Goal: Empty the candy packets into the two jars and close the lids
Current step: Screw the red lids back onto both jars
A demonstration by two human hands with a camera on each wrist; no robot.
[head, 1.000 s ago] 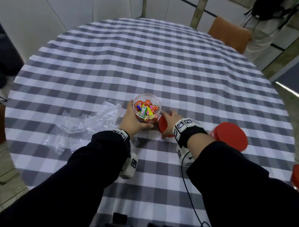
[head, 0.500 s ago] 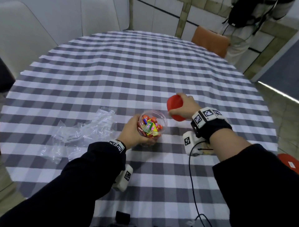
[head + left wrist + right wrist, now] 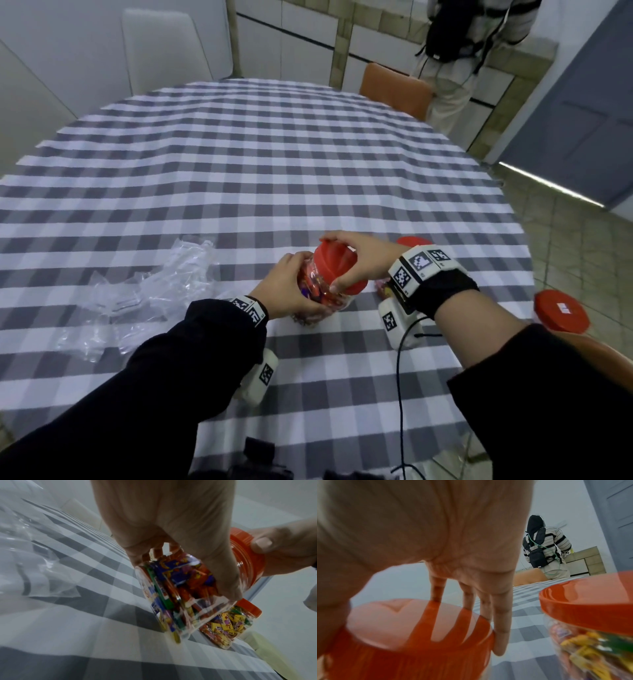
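The left hand [image 3: 286,286] is wrapped around a clear jar [image 3: 180,595] packed with bright wrapped candy, its fingers [image 3: 221,574] curled down the jar's wall and the thumb on the near side, so the jar sits tilted in the palm with its bottom edge at or just above the checked desk [image 3: 274,171]; contact there cannot be judged. The right hand [image 3: 363,260] grips the red lid [image 3: 334,265] on the jar's mouth: its fingers [image 3: 501,628] reach over the far rim and the thumb presses the near ribbed side, with the lid lying between them. How far the lid is screwed down cannot be told. Just beyond the right wrist stands a second jar [image 3: 228,626] of candy with its red lid on. Empty clear packets [image 3: 137,294] lie crumpled on the desk, left of the left fingers.
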